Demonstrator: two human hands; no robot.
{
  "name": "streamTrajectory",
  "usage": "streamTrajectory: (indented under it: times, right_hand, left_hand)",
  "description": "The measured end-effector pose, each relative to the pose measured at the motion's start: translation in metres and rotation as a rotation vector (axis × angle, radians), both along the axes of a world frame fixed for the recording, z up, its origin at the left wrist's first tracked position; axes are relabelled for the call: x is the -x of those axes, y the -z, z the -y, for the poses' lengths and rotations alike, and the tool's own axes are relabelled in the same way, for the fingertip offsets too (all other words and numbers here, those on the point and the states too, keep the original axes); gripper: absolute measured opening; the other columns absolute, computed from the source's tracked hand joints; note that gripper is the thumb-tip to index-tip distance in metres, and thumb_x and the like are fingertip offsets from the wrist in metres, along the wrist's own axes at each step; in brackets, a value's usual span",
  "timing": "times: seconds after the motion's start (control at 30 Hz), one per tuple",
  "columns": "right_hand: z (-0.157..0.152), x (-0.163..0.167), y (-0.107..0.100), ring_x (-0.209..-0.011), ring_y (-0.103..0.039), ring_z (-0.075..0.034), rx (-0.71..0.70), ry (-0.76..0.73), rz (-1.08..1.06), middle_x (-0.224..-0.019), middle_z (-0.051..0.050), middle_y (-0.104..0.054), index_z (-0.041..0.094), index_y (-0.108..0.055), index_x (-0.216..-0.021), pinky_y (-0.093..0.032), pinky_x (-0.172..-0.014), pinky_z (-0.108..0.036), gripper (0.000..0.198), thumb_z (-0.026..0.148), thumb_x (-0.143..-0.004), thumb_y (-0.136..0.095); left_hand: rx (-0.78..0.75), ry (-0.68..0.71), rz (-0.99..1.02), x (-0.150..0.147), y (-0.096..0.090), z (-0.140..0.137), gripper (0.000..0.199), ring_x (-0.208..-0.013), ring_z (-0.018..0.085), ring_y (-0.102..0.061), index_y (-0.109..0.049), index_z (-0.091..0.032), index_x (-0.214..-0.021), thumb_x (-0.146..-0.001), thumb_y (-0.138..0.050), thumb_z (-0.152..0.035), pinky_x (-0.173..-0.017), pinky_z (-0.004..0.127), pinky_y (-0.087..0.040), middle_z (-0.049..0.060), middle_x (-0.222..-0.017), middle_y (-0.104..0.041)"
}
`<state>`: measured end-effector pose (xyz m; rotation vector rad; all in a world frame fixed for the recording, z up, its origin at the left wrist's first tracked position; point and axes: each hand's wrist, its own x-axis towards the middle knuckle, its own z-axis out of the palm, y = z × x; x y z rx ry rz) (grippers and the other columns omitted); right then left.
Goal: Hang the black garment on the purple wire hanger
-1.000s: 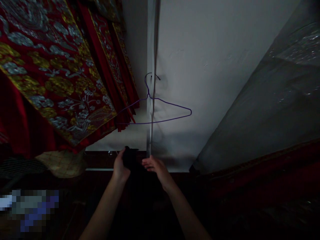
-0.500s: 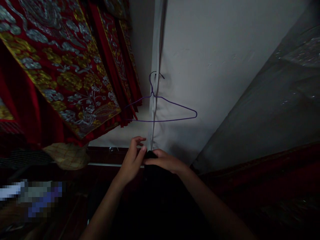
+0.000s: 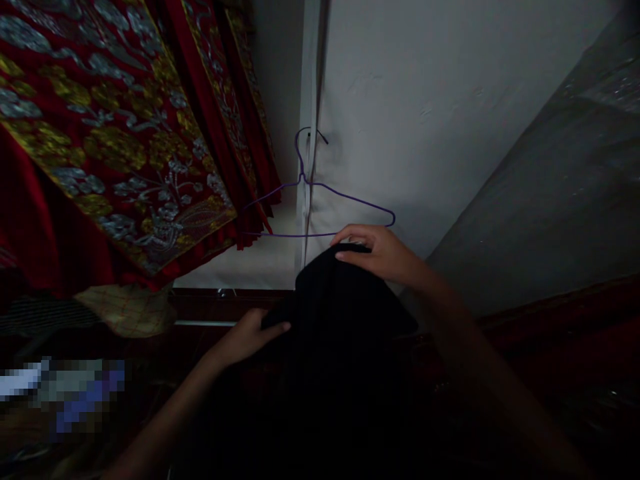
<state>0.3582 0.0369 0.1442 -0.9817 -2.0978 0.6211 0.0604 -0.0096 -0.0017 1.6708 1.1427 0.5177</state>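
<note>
A black garment (image 3: 340, 313) hangs between my hands; its exact kind is lost in the dark. My right hand (image 3: 375, 250) pinches its upper edge, thumb in front and fingers behind. Lower and to the left, my left hand (image 3: 253, 337) is closed on another part of the cloth, with most of its fingers hidden behind it. Just above the garment, a thin purple wire hanger (image 3: 350, 197) hangs by its hook against the wall with nothing on it. My right hand is just below the hanger's lower right corner; whether they touch I cannot tell.
Red cloth with gold and silver embroidery (image 3: 125, 147) hangs at the upper left, overlapping the hanger's left end. A pale strip (image 3: 307, 87) runs down the white wall (image 3: 425, 87). Plastic sheeting (image 3: 555, 180) slants along the right. A checked cloth (image 3: 125, 310) hangs lower left.
My hands have moved apart: the right went up and right, lifting the garment's edge, while the left went lower and now grips the cloth. The garment is spread wider.
</note>
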Motion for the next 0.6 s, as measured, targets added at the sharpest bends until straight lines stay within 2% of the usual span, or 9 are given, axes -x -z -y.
streamTrajectory:
  times: [0.07, 0.13, 0.23, 0.3, 0.37, 0.43, 0.53, 0.6]
  right_hand:
    - [-0.018, 0.005, 0.016, -0.106, -0.069, -0.024, -0.087, 0.088, -0.069, -0.109, -0.006, -0.076, 0.022, -0.073, -0.104, -0.049, -0.102, -0.041, 0.020, 0.028, -0.086, -0.066]
    - [-0.038, 0.009, 0.035, -0.112, -0.068, -0.025, -0.125, 0.166, -0.097, -0.117, -0.007, -0.074, 0.022, -0.072, -0.112, -0.048, -0.105, -0.044, 0.027, 0.028, -0.087, -0.064]
    - [-0.058, 0.007, 0.061, -0.118, -0.066, -0.026, -0.116, 0.219, -0.092, -0.125, -0.009, -0.072, 0.023, -0.070, -0.121, -0.047, -0.107, -0.046, 0.033, 0.030, -0.090, -0.060]
    - [-0.062, 0.001, 0.071, -0.114, -0.068, -0.026, -0.128, 0.215, -0.060, -0.118, -0.008, -0.075, 0.023, -0.072, -0.115, -0.049, -0.104, -0.044, 0.029, 0.031, -0.091, -0.057]
    - [-0.059, -0.008, 0.074, -0.106, -0.070, -0.026, -0.148, 0.194, -0.024, -0.107, -0.007, -0.077, 0.022, -0.073, -0.109, -0.050, -0.099, -0.041, 0.027, 0.034, -0.093, -0.055]
    - [-0.050, -0.017, 0.071, -0.101, -0.071, -0.025, -0.148, 0.164, 0.008, -0.103, -0.006, -0.077, 0.021, -0.073, -0.107, -0.051, -0.095, -0.038, 0.027, 0.035, -0.093, -0.056]
    - [-0.037, -0.027, 0.060, -0.099, -0.071, -0.024, -0.104, 0.135, 0.063, -0.105, -0.004, -0.077, 0.022, -0.074, -0.108, -0.050, -0.093, -0.036, 0.026, 0.033, -0.088, -0.062]
    - [-0.033, -0.031, 0.052, -0.098, -0.071, -0.023, -0.080, 0.136, 0.082, -0.106, -0.003, -0.077, 0.024, -0.075, -0.109, -0.050, -0.093, -0.036, 0.028, 0.033, -0.085, -0.065]
  left_hand:
    - [0.020, -0.123, 0.078, 0.007, -0.013, -0.003, 0.046, -0.064, 0.016, -0.058, -0.069, -0.014, -0.087, -0.085, -0.066, -0.061, -0.057, 0.024, -0.044, 0.002, -0.076, -0.067]
    - [-0.020, -0.188, 0.136, 0.012, -0.029, -0.002, 0.048, -0.062, 0.015, -0.056, -0.069, -0.014, -0.083, -0.084, -0.067, -0.062, -0.056, 0.023, -0.043, 0.001, -0.072, -0.065]
    - [-0.065, -0.140, 0.193, 0.015, -0.051, 0.002, 0.045, -0.068, 0.015, -0.059, -0.071, -0.014, -0.088, -0.086, -0.067, -0.059, -0.063, 0.024, -0.046, 0.002, -0.078, -0.069]
    - [-0.045, -0.053, 0.180, 0.018, -0.058, 0.004, 0.041, -0.078, 0.018, -0.064, -0.073, -0.016, -0.097, -0.088, -0.066, -0.055, -0.072, 0.027, -0.050, 0.003, -0.091, -0.074]
    - [-0.043, 0.029, 0.095, 0.025, -0.057, 0.003, 0.040, -0.086, 0.021, -0.067, -0.074, -0.017, -0.103, -0.090, -0.063, -0.053, -0.078, 0.029, -0.052, 0.004, -0.101, -0.076]
    - [-0.096, 0.073, -0.069, 0.033, -0.050, -0.002, 0.039, -0.087, 0.025, -0.069, -0.076, -0.018, -0.100, -0.092, -0.060, -0.053, -0.079, 0.031, -0.051, 0.005, -0.099, -0.077]
    - [-0.252, 0.012, -0.360, 0.046, -0.040, -0.016, 0.035, -0.077, 0.027, -0.070, -0.075, -0.021, -0.080, -0.092, -0.056, -0.049, -0.074, 0.033, -0.049, 0.007, -0.082, -0.076]
    - [-0.370, -0.069, -0.478, 0.052, -0.042, -0.027, 0.033, -0.074, 0.027, -0.070, -0.073, -0.022, -0.076, -0.091, -0.055, -0.044, -0.074, 0.034, -0.048, 0.008, -0.078, -0.075]
